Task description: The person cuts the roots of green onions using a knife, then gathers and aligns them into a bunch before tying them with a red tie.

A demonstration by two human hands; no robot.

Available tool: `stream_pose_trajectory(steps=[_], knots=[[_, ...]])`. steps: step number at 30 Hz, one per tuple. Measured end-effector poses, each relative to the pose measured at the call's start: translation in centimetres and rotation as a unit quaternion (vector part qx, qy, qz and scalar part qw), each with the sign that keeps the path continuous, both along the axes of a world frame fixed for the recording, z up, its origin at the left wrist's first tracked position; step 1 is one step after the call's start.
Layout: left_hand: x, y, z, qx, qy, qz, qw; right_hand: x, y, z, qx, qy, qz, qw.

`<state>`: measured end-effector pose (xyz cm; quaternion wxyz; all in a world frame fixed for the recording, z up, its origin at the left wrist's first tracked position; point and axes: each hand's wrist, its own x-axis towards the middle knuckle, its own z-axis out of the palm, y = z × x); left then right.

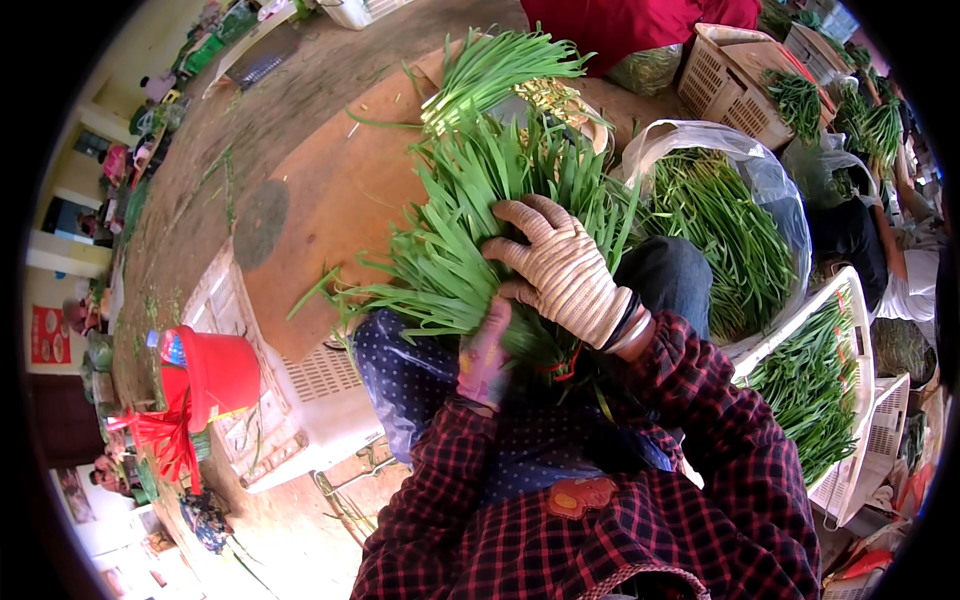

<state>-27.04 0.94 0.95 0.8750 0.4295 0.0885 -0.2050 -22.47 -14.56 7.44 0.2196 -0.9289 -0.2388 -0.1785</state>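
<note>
A large bunch of garlic chives (450, 230) lies across my lap, its flat green leaves fanning away from me. My left hand (485, 358), in a stained pinkish glove, grips the near left side of the bunch; its fingers are partly hidden beneath the leaves and slightly blurred. Over the top right of the leaves rests my right hand (562, 262), in a cream striped glove, with fingers spread. A red tie (562, 368) shows at the near end of the bunch, close under my right wrist. Beyond it, another bundle of green leaves (505, 68) lies on a brown board (340, 210).
To the right stand a clear plastic bag (800, 215) of green stalks and a white crate (850, 440) of chives. A red bucket (225, 372) with red strips sits on a pale crate (320, 385) at left. Far right, another person's arm (888, 240) shows.
</note>
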Motion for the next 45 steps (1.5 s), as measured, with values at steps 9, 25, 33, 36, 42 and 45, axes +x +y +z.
stream_pose_trajectory(steps=[9, 25, 33, 36, 42, 45], knots=[[0.0, 0.1, -0.6, 0.049, -0.027, 0.009, 0.998, -0.9, 0.2, -0.4, 0.002, 0.011, 0.016, 1.000], [-0.2, 0.1, -0.3, 0.109, -0.023, 0.006, 0.994, -2.2, -0.6, 2.3, 0.111, 0.014, -0.003, 0.994], [-0.2, -0.5, -0.2, 0.031, 0.013, 0.037, 0.999, -1.6, -0.7, 0.1, 0.056, -0.001, 0.020, 0.998], [0.0, -0.4, -0.5, 0.044, 0.015, 0.012, 0.999, -2.0, -1.3, -0.9, 0.226, 0.017, 0.047, 0.973], [-0.3, 0.0, -1.4, 0.115, -0.076, 0.005, 0.990, -1.8, -1.9, 5.8, 0.193, -0.005, 0.043, 0.980], [-0.2, -0.5, -1.7, 0.107, -0.073, 0.001, 0.992, -0.6, -0.5, 6.0, 0.009, -0.085, 0.004, 0.996]])
